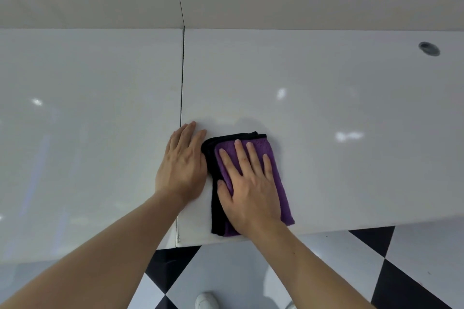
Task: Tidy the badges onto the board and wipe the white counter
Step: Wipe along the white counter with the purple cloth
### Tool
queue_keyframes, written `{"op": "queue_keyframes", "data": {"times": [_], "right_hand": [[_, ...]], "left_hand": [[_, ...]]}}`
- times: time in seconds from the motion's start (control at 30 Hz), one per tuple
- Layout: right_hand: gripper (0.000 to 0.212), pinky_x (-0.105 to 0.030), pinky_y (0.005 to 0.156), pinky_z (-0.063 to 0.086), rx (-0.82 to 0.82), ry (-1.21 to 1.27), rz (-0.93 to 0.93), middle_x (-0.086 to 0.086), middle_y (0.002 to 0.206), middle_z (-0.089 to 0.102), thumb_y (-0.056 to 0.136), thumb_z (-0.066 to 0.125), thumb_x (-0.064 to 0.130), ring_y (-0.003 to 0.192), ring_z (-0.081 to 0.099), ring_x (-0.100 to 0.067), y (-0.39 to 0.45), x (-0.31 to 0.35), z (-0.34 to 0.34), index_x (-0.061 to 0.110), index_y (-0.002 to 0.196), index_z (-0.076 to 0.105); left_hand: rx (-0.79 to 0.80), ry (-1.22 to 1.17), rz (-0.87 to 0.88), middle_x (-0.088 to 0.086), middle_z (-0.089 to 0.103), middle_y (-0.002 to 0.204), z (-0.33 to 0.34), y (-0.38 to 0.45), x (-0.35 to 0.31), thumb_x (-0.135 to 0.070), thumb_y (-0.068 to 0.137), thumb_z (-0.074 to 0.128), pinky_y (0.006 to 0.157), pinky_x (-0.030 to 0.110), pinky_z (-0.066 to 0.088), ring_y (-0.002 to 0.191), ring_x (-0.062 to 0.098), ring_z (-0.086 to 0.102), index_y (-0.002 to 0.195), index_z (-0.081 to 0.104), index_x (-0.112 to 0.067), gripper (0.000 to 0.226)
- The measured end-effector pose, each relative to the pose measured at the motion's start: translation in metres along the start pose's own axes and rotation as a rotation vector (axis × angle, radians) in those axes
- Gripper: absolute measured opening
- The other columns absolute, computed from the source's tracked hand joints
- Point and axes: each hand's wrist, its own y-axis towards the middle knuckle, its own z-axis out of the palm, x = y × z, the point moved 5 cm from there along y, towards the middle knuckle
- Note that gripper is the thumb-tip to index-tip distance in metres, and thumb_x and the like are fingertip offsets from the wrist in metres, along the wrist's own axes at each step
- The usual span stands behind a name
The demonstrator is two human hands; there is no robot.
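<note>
On counter (326, 108), R hand (251, 193) flat on cloth (278, 183)

White counter (326, 113) open L & R of cloth (251, 183) (grommet hole (429, 48) far right).

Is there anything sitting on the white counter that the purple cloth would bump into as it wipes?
Nothing visible. The right hand presses flat on the purple cloth; the left hand rests beside it, touching its left edge. Only a small round hole lies far right.
</note>
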Motion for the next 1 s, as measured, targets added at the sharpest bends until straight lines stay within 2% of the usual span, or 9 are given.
{"op": "queue_keyframes", "data": {"times": [0.1,0.2,0.4,0.53,0.63,0.8,1.0], "right_hand": [[0.065,-0.050,0.128,0.007,0.001,0.013,-0.022,-0.002,0.174,0.005,0.101,0.021,0.049,0.160,-0.001,-0.022,-0.005,-0.007,-0.001,0.033,0.164,0.017],[0.064,-0.048,0.129,0.008,-0.016,0.033,-0.050,0.000,0.173,0.008,0.102,0.025,0.047,0.160,0.002,-0.020,-0.016,-0.023,-0.003,0.033,0.164,0.021],[0.063,-0.048,0.129,0.012,-0.033,-0.006,-0.015,0.002,0.173,0.007,0.103,0.029,0.046,0.160,0.003,-0.017,-0.035,-0.091,-0.013,0.032,0.164,0.022],[0.063,-0.045,0.129,0.008,-0.032,-0.012,0.035,0.004,0.173,0.005,0.102,0.025,0.047,0.159,0.004,-0.016,-0.041,-0.141,-0.022,0.033,0.164,0.021],[0.064,-0.041,0.129,0.000,-0.030,0.000,0.069,0.005,0.173,0.002,0.101,0.022,0.047,0.159,0.000,-0.015,-0.043,-0.175,-0.030,0.034,0.164,0.019],[0.063,-0.042,0.129,0.003,-0.042,0.041,0.087,0.006,0.173,0.004,0.101,0.021,0.043,0.159,0.000,-0.015,-0.043,-0.217,-0.044,0.033,0.164,0.020],[0.053,-0.046,0.129,0.012,-0.100,0.165,0.088,0.006,0.169,0.022,0.106,0.042,0.018,0.159,0.012,-0.015,-0.041,-0.266,-0.058,0.023,0.159,0.037]], "left_hand": [[-0.012,-0.014,-0.004,0.009,0.036,0.160,-0.002,0.000,0.000,-0.025,0.091,0.024,0.123,0.036,0.021,0.150,0.024,0.023,0.146,0.048,-0.012,0.061],[-0.031,0.060,0.042,0.017,0.041,0.157,-0.004,-0.002,-0.004,-0.020,0.093,0.031,0.122,0.042,0.026,0.146,0.033,0.032,0.142,0.051,-0.007,0.056],[-0.032,0.197,0.060,0.019,0.047,0.151,-0.006,-0.002,-0.015,-0.025,0.102,0.030,0.118,0.047,0.032,0.140,0.035,0.039,0.139,0.053,-0.006,0.048],[0.001,0.262,0.108,0.018,0.049,0.149,-0.004,0.002,-0.035,-0.029,0.105,0.027,0.117,0.050,0.033,0.138,0.037,0.043,0.140,0.053,-0.005,0.049],[0.019,0.223,0.065,0.016,0.045,0.153,0.009,0.007,-0.066,-0.037,0.107,0.026,0.118,0.050,0.031,0.142,0.035,0.040,0.143,0.050,-0.008,0.051],[0.074,0.146,-0.024,0.011,0.029,0.164,0.048,0.015,-0.127,-0.046,0.105,0.028,0.124,0.045,0.018,0.151,0.029,0.024,0.154,0.035,-0.015,0.059],[0.103,0.215,-0.098,0.009,0.019,0.167,0.073,0.020,-0.160,-0.046,0.104,0.026,0.125,0.046,0.009,0.154,0.028,0.013,0.155,0.030,-0.018,0.058]]}}
